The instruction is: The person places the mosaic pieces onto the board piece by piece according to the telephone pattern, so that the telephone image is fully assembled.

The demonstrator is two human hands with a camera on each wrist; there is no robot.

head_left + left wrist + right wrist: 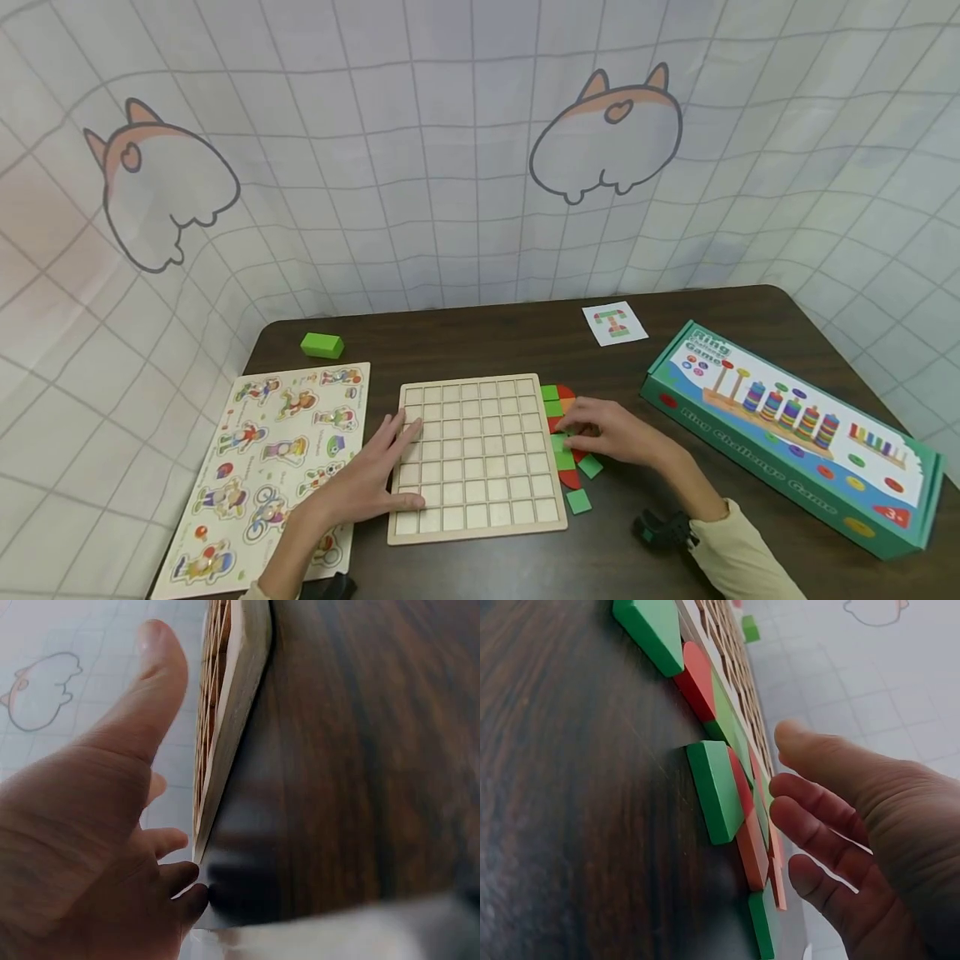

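Observation:
A square wooden grid board (472, 458) with shallow cells lies in front of me. My left hand (375, 471) rests along its left edge, thumb and fingers spread over the frame. The left wrist view shows that same hand (97, 802) beside the board's side (232, 697). Right of the board lies a cluster of red, green and orange wooden tiles (565, 460). Close over them hovers my right hand (611, 429), fingers loosely bent. The right wrist view shows its fingertips (787, 814) apart from the thumb, with no tile between them, near a green tile (718, 791).
A picture puzzle board (281, 450) lies at the left, with a green block (322, 345) behind it. A pattern card (615, 323) is at the back. The ring game box (795, 442) fills the right side. One loose green tile (578, 502) sits near the board's lower right corner.

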